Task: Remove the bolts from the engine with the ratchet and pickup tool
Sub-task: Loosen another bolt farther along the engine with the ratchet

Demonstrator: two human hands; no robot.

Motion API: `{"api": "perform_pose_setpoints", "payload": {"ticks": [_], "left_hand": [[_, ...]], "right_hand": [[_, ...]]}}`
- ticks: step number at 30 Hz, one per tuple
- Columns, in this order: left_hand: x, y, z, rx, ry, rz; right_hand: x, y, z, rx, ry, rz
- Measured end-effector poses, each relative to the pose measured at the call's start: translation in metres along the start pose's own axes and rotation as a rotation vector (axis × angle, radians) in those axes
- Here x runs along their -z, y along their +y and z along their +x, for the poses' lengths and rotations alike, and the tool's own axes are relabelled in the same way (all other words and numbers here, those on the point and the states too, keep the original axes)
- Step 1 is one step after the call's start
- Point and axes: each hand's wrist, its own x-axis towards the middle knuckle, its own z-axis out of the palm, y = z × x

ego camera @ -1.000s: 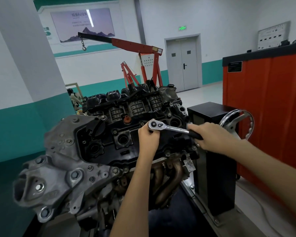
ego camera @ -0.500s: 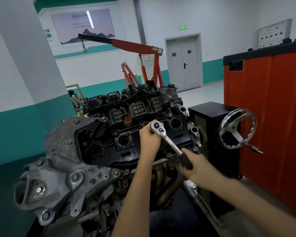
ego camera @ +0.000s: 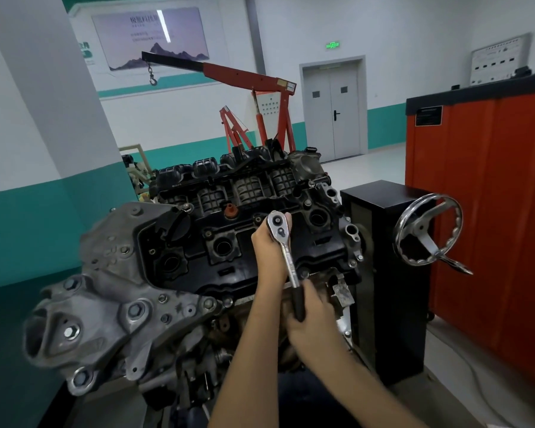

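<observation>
Swinging round over the last second, the ratchet (ego camera: 286,257) handle has gone from pointing out to the right of the left hand to pointing down toward the person, and the right hand has swept with it.

Behind both hands, filling the middle of the view, is the engine (ego camera: 179,291), mounted on a stand, its black top cover facing the camera. To the right of the right hand stands a black stand (ego camera: 383,304) with a chrome handwheel (ego camera: 426,231).

The left hand (ego camera: 267,251) rests against the top cover, fingers curled round the ratchet's head to steady it. The right hand (ego camera: 311,319), just below and nearer the person, is closed round the black grip.

The ratchet's long axis runs almost straight from the left hand, at the head, down to the right hand. The bolt under the head is hidden. No pickup tool is in view.

By my reading, the pull stroke is near its end; next, the handle likely swings back out to the right while the left hand keeps the head seated.
</observation>
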Motion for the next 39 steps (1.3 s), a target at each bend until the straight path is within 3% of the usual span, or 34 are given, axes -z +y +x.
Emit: {"api": "perform_pose_setpoints", "payload": {"ticks": [2,4,8,10,12,15,19,22,24,27,30,33,36,39], "left_hand": [[0.003,0.001,0.001,0.027,0.005,-0.007],[0.008,0.0,0.003,0.012,-0.055,0.025],[0.013,0.002,0.006,-0.041,-0.202,0.155],[0.016,0.003,0.008,-0.053,-0.215,0.184],[0.016,0.001,0.008,-0.042,-0.184,0.181],[0.012,-0.004,0.002,-0.041,-0.103,0.104],[0.0,-0.004,0.0,-0.044,-0.075,0.04],[0.0,-0.004,0.003,0.005,-0.034,-0.035],[0.005,-0.004,0.003,0.005,-0.072,0.001],[0.012,-0.001,0.005,-0.024,-0.171,0.134],[0.013,0.003,0.008,-0.045,-0.195,0.181],[0.016,-0.001,0.008,-0.062,-0.166,0.173],[0.012,-0.005,0.003,-0.041,-0.08,0.084],[0.003,-0.008,-0.001,-0.022,0.006,0.004]], "right_hand": [[-0.009,-0.008,-0.004,-0.031,-0.016,0.072],[0.017,-0.005,0.003,-0.007,-0.091,-0.026],[0.111,-0.003,0.048,0.175,-0.265,-0.458],[0.14,-0.016,0.081,0.294,-0.246,-0.852],[0.146,-0.023,0.095,0.367,-0.168,-1.039],[0.12,-0.002,0.067,0.273,-0.071,-0.859],[0.04,0.009,0.005,0.026,-0.013,-0.118],[-0.01,-0.006,-0.006,-0.039,0.026,0.134],[-0.005,-0.007,-0.005,-0.047,-0.016,0.125],[0.055,0.003,0.013,0.041,-0.171,-0.112],[0.125,-0.003,0.057,0.189,-0.275,-0.545],[0.148,-0.022,0.093,0.365,-0.201,-1.008],[0.13,-0.012,0.076,0.338,-0.088,-0.936],[0.078,0.006,0.023,0.122,-0.067,-0.441]]}}
